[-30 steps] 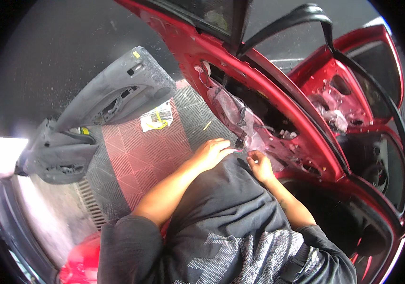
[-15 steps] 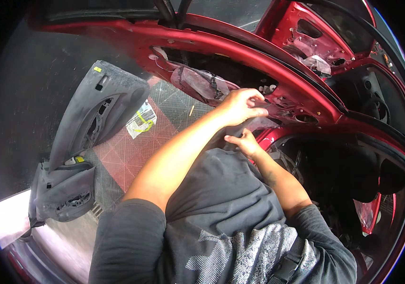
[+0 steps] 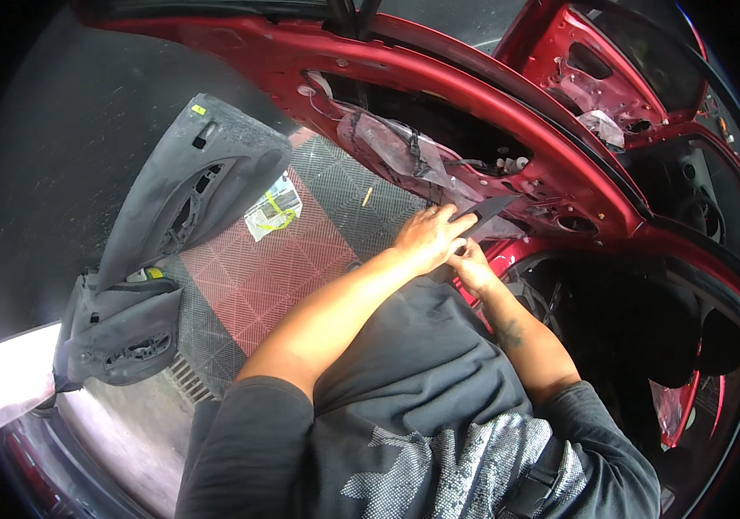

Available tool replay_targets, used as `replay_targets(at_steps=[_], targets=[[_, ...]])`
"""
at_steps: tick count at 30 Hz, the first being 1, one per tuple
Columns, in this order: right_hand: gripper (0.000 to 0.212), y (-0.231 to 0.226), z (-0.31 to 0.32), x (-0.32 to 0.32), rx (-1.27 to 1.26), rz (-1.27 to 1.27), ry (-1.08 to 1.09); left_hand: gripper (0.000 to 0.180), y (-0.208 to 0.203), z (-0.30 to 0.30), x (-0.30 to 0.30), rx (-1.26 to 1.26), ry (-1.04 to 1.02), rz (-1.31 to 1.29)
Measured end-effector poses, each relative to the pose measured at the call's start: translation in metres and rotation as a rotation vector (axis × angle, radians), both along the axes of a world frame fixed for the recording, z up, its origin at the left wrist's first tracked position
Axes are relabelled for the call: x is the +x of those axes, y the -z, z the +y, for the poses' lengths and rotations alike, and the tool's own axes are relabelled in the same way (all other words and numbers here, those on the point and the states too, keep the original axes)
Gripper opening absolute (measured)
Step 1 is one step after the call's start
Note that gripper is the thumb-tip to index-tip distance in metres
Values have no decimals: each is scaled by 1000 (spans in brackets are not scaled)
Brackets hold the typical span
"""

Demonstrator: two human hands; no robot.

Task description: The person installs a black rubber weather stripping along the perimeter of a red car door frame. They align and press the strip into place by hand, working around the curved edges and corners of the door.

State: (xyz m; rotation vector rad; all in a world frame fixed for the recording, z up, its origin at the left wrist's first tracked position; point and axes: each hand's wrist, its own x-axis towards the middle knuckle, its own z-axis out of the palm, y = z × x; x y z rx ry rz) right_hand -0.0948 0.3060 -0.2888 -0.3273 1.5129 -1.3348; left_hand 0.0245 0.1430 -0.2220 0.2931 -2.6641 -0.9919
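In front of my body I hold a thin, dark grey triangular trim piece (image 3: pixel 491 206), its pointed end toward the red car door. My left hand (image 3: pixel 427 238) is closed on it with bent fingers. Just below, my right hand (image 3: pixel 475 267) pinches close to the piece's lower end; the fingertips of both hands nearly meet, and what the right one grips is partly hidden. Beyond my hands stands the opened red car door (image 3: pixel 301 54), its inner panel off. Clear plastic sheeting (image 3: pixel 379 143) and dark wiring hang across its large opening.
Two grey door panels lean at the left, a large one (image 3: pixel 158 186) and a smaller one (image 3: pixel 141 316). A printed paper sheet (image 3: pixel 274 208) lies on the red and grey tiled floor (image 3: pixel 249 277). To the right is the dark car interior (image 3: pixel 621 311); another stripped red door (image 3: pixel 560 86) stands farther back.
Both hands have come closer together and lower, and the left no longer reaches toward the door. The dark trim piece now shows clearly between them. The view has shifted slightly.
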Motion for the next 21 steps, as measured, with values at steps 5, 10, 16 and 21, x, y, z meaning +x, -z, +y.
replay_targets(at_steps=[5, 10, 16, 21], targets=[[45, 4, 2, -5, 15, 52, -87, 38, 12, 14, -6, 44, -68, 88], [43, 19, 8, -7, -3, 88, -58, 35, 21, 23, -11, 101, -109, 161], [46, 17, 9, -6, 9, 56, -52, 34, 20, 25, -13, 84, -118, 151], [46, 25, 9, -8, 55, 49, -57, 33, 20, 24, -13, 84, -102, 169]])
